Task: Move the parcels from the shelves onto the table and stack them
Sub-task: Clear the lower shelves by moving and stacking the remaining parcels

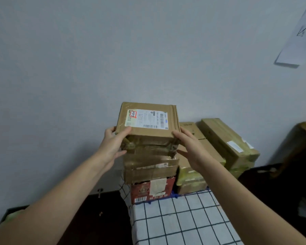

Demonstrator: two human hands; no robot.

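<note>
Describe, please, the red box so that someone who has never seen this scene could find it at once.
Find the table with the checked cloth; a tall stack stands at its far left corner by the wall. The red box is the bottom one, the only red printed carton under plain brown ones.

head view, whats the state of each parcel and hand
top parcel: taped, label up, atop stack
middle parcel: taped, on red box
red box: stack's bottom
side parcels: piled right of stack
left hand: grips top parcel's corner
right hand: straight fingers press its right edge
</note>
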